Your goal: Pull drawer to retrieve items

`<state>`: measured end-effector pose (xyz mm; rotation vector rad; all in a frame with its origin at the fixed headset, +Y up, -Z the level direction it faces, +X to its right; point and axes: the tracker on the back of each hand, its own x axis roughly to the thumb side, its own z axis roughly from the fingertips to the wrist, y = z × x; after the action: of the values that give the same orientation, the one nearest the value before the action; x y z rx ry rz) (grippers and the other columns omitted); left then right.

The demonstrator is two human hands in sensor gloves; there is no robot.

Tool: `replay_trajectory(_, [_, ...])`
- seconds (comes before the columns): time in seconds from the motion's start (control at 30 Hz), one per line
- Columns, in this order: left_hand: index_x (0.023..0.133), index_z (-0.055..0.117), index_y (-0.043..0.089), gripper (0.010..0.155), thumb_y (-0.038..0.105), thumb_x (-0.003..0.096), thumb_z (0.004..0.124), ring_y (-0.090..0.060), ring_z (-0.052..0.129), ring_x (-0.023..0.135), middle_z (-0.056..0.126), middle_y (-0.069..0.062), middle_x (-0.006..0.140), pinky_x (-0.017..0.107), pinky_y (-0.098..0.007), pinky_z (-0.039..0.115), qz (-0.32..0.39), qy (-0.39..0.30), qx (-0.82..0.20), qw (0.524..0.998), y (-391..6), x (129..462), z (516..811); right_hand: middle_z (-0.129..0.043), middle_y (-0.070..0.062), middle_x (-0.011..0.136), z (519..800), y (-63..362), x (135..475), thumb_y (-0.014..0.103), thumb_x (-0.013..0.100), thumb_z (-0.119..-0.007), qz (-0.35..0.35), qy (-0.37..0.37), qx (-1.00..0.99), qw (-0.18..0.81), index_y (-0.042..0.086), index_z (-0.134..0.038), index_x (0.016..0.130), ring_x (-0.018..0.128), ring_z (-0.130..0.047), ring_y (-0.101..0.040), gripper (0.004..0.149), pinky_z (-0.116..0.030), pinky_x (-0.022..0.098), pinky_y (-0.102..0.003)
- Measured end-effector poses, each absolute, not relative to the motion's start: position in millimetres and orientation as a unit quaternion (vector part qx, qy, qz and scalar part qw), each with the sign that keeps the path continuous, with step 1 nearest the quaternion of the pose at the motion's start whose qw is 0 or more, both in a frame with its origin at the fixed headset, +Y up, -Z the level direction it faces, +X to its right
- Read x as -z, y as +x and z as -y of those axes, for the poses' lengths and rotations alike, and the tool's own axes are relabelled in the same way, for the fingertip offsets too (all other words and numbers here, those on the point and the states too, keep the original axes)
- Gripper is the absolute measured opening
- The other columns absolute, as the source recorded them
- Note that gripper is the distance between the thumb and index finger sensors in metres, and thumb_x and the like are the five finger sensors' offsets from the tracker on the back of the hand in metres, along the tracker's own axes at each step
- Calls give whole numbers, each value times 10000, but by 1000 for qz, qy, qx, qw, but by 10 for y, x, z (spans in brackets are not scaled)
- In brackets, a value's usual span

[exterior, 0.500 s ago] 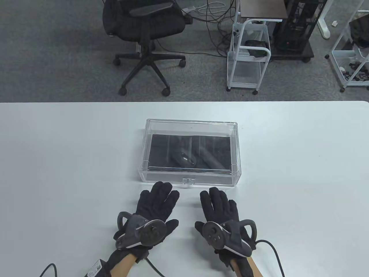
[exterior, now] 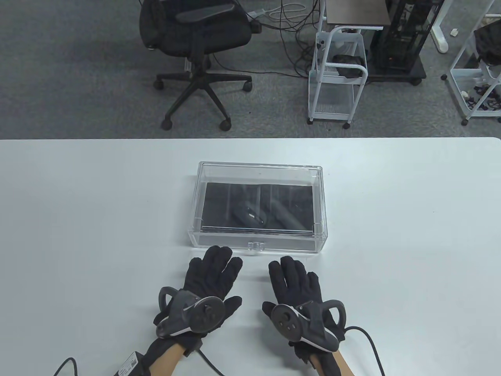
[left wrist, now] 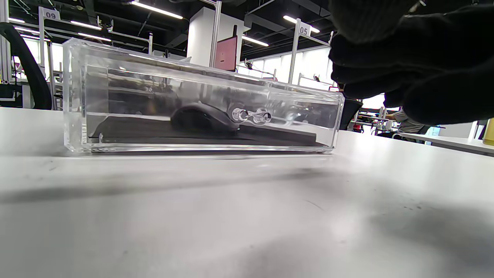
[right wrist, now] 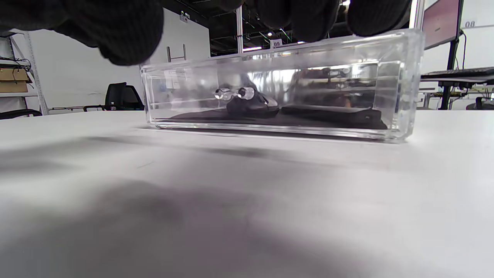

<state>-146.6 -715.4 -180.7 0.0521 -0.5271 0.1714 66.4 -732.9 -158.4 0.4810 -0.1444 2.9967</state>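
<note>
A clear acrylic drawer box (exterior: 259,169) stands closed at the middle of the white table (exterior: 78,219). Its small clear handle (exterior: 256,246) faces me. Inside, on a black liner, lie a black computer mouse (exterior: 249,215) and a flat black item (exterior: 287,217). The box (left wrist: 73,96), handle (left wrist: 251,116) and mouse (left wrist: 202,116) show in the left wrist view, and the box (right wrist: 409,77), handle (right wrist: 231,93) and mouse (right wrist: 252,106) in the right wrist view. My left hand (exterior: 213,270) and right hand (exterior: 293,280) are open, fingers spread, just short of the box front, holding nothing.
A black office chair (exterior: 195,39), a white wire cart (exterior: 338,74) and cables stand on the grey carpet beyond the table's far edge. Glove cables trail from both wrists at the near edge.
The right hand has shifted slightly left and toward me. The left hand and the box have not moved.
</note>
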Motion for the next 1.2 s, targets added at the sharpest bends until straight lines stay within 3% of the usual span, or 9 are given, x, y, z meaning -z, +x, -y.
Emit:
replay_trajectory(0.1, [1177,232,259,877,578,500,689,-453,299,1182,250,-156,1265,777,-738,402,254,26,-91,962,-1500,1811,7120,-418,-256,1191,7263,605,1555,552,499,-724,80,148,-985,48,109,-327,1172,1051,-579,-511,898,-593,701,-678])
replay_trajectory(0.2, [1176,221,247,885,576,501,689,-456,297,1182,249,-160,1265,778,-739,400,248,34,-103,963,-1538,1816,7079,-745,-216,1065,7195,593,1594,535,510,-722,96,108,-988,62,96,-608,1102,879,-859,-455,746,-767,602,-602])
replay_trajectory(0.27, [1176,204,242,895,578,502,688,-458,289,1182,239,-164,1265,779,-740,393,244,34,-110,963,-1560,1829,7050,-848,-195,984,7193,589,1701,527,516,-722,73,89,-988,99,97,-707,1050,782,-938,-430,686,-813,544,-576])
replay_trajectory(0.47, [1176,201,246,893,579,504,685,-456,285,1183,236,-166,1265,780,-740,392,243,39,-108,963,-1582,1834,7024,-904,-187,903,7318,558,2157,527,524,-713,-2,25,-985,169,81,-742,1017,665,-979,-401,666,-844,483,-543])
replay_trajectory(0.77, [1168,147,239,919,582,504,683,-463,293,1180,223,-175,1261,780,-739,395,239,43,-109,964,-1618,1839,7009,-955,-221,813,7642,671,2705,534,537,-692,-161,-96,-905,383,-20,-739,994,555,-1020,-352,719,-881,395,-495])
replay_trajectory(1.03, [1149,74,228,950,584,507,678,-470,283,1178,177,-189,1253,781,-739,390,236,36,-100,966,-1618,1841,7047,-1049,-150,650,7870,736,2792,509,546,-693,-162,-180,-821,517,-14,-871,844,410,-1092,-254,628,-946,301,-414])
replay_trajectory(1.2, [1149,74,227,949,582,508,677,-468,284,1177,179,-188,1253,781,-740,389,232,36,-101,967,-1633,1839,7045,-1083,-79,527,7989,739,2749,454,514,-785,-124,-228,-777,574,-3,-934,763,323,-1109,-173,541,-979,253,-359])
